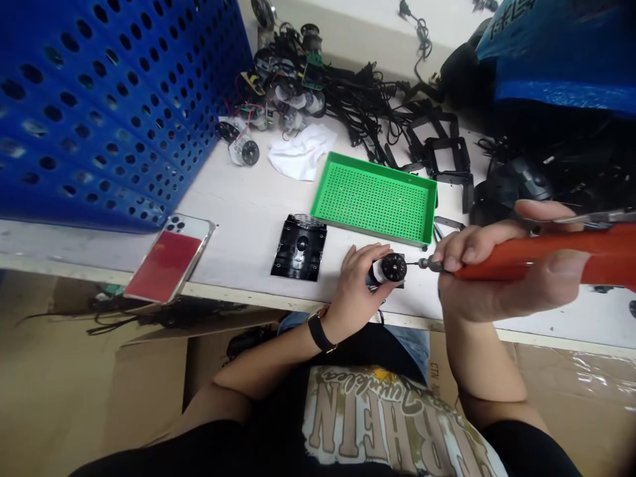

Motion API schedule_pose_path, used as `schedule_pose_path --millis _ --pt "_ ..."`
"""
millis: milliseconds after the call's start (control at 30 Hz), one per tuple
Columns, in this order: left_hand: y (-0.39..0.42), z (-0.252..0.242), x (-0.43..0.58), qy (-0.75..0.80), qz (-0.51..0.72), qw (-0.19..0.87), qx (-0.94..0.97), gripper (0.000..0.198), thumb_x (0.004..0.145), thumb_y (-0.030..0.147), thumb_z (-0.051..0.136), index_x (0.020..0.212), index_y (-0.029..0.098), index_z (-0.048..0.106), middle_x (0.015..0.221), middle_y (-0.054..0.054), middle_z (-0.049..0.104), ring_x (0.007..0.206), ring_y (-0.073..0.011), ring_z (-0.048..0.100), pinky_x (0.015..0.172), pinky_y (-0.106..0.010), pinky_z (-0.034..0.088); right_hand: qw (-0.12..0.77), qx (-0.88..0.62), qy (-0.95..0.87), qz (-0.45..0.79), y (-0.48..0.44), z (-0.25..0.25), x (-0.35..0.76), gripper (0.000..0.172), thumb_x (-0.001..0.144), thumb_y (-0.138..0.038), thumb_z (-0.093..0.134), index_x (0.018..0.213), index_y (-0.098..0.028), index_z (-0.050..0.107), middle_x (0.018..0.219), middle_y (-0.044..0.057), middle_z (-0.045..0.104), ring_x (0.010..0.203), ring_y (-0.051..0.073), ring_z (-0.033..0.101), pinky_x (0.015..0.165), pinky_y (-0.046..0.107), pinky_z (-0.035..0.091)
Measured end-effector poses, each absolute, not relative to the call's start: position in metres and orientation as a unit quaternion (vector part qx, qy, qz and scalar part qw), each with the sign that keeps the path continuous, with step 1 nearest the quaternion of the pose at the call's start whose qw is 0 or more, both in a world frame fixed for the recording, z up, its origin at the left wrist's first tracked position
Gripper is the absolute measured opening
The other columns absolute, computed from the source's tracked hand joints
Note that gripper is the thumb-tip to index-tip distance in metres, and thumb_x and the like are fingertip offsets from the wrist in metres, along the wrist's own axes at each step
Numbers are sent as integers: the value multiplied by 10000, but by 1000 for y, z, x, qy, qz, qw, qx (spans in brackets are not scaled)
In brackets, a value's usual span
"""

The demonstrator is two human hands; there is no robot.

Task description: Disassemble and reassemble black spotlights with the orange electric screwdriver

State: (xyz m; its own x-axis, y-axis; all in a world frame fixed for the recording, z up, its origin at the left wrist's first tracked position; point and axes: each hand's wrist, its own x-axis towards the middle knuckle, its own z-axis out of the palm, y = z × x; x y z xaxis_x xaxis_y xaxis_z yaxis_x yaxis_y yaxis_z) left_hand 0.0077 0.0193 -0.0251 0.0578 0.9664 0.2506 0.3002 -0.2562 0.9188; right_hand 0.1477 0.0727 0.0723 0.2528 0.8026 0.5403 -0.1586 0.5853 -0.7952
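Observation:
My left hand (355,288) wraps its fingers and thumb around a small motor unit (393,267) with a round black end and a pale body. In my right hand (484,295) is an orange power screwdriver (609,255), held level, with a metal lever along its upper side. Its thin bit points left and reaches the motor unit's right side; whether the tip sits in a screw I cannot tell. Left of my left hand, a black plastic housing shell (299,252) lies on the white table (238,238) with its hollow side up.
Beyond my hands sits a green perforated tray (372,199). A blue crate (119,99) stands at left, beside a phone (169,258) at the table edge. Further back are a white cloth (303,152), loose motors (243,149), black cables (358,99) and black brackets (447,156).

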Motion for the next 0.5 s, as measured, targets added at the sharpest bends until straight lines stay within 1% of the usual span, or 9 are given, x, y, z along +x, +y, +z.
schedule_pose_path --millis 67,167,267,367,500 --pt "20 -23 8 488 479 382 622 440 924 239 789 1330 282 625 1346 -76 769 1263 -272 724 1310 -614 336 718 -314 -520 340 71 73 143 286 947 -518 665 1062 -256 664 554 -80 525 356 126 457 364 297 454" --pt "20 -21 7 485 475 412 608 399 928 212 763 1304 290 655 1342 -52 779 1236 -254 741 1329 -594 321 710 -309 -537 334 68 67 140 257 952 -488 668 1073 -261 662 550 -84 509 348 126 438 350 292 431" --pt "20 -19 7 482 469 431 601 384 932 200 745 1298 287 671 1345 -48 781 1218 -247 747 1339 -587 306 695 -328 -560 309 67 62 140 247 965 -521 629 1059 -293 647 554 -87 468 356 126 437 364 292 452" --pt "20 -19 6 479 469 439 598 374 936 194 736 1295 283 679 1336 -52 785 1204 -242 750 1351 -587 283 690 -330 -563 312 66 60 140 229 963 -518 619 994 -293 639 555 -84 455 361 121 448 383 292 477" --pt "20 -22 6 474 477 422 607 386 924 179 756 1291 275 684 1293 -52 800 1185 -237 760 1336 -580 332 691 -324 -560 323 65 59 138 204 958 -495 639 973 -291 649 551 -84 472 357 119 462 381 284 486"
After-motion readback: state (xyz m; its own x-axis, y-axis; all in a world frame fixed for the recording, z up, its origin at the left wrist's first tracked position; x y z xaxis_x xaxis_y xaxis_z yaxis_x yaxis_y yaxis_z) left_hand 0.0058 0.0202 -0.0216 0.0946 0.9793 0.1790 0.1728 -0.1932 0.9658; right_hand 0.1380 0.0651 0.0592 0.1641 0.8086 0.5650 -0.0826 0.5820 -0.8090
